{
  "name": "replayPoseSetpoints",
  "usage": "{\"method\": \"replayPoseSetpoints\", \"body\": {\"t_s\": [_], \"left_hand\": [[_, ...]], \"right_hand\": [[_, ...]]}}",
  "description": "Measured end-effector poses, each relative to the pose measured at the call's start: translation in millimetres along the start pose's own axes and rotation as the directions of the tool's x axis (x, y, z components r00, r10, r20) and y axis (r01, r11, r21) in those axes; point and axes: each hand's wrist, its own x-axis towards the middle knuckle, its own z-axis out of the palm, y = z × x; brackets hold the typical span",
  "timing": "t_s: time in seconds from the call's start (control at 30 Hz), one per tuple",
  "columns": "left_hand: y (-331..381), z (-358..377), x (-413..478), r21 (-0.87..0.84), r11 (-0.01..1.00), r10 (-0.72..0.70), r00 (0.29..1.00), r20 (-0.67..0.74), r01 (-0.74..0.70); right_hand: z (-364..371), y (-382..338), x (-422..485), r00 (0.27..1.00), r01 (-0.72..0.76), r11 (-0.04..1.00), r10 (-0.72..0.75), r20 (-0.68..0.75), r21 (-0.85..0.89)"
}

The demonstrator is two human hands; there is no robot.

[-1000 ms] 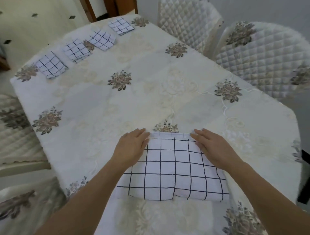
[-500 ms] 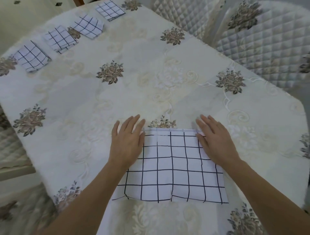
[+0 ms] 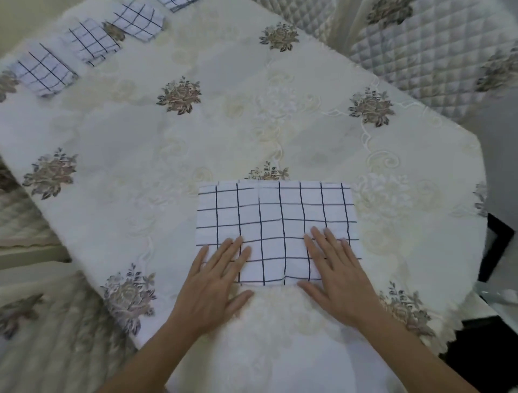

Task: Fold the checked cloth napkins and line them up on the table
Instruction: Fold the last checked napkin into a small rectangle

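A white napkin with a dark check (image 3: 276, 221) lies flat as a folded rectangle near the table's front edge. My left hand (image 3: 215, 283) lies flat with straight fingers on the napkin's near left corner. My right hand (image 3: 335, 269) presses flat on the near right corner, fingers spread. Three folded checked napkins sit in a row along the far left edge: one (image 3: 44, 71), a second (image 3: 92, 42) and a third (image 3: 138, 21). A fourth napkin (image 3: 179, 2) shows only as a sliver at the top edge.
The table wears a cream tablecloth (image 3: 224, 134) with embroidered brown flowers. Quilted chairs stand at the far right (image 3: 437, 53) and at the left (image 3: 25, 224). The table's right edge drops to a dark floor (image 3: 496, 350).
Both hands slid from the napkin's far corners back to its near corners. The camera tilted down and closer, so the row of folded napkins moved toward the top edge.
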Motion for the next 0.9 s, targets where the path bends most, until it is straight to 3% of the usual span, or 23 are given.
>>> {"method": "replayPoseSetpoints", "body": {"t_s": [0.3, 0.47, 0.63, 0.9], "left_hand": [[-30, 11, -14, 0.031, 0.999, -0.011, 0.999, -0.046, 0.012], [-6, 3, -20, 0.021, 0.998, -0.059, 0.995, -0.085, 0.061], [50, 15, -16, 0.005, 0.999, 0.038, 0.999, -0.036, -0.038], [15, 26, -49, 0.034, 0.997, -0.070, 0.997, -0.035, 0.071]], "right_hand": [[0, 31, -8, 0.998, 0.030, 0.987, -0.022, 0.050, -0.157], [-5, 15, -20, 1.000, -0.030, 0.992, 0.030, -0.001, -0.119], [13, -42, -28, 0.999, -0.010, 0.999, 0.008, -0.052, -0.046], [14, -5, -65, 0.993, -0.103, 0.988, 0.109, 0.043, -0.111]]}}
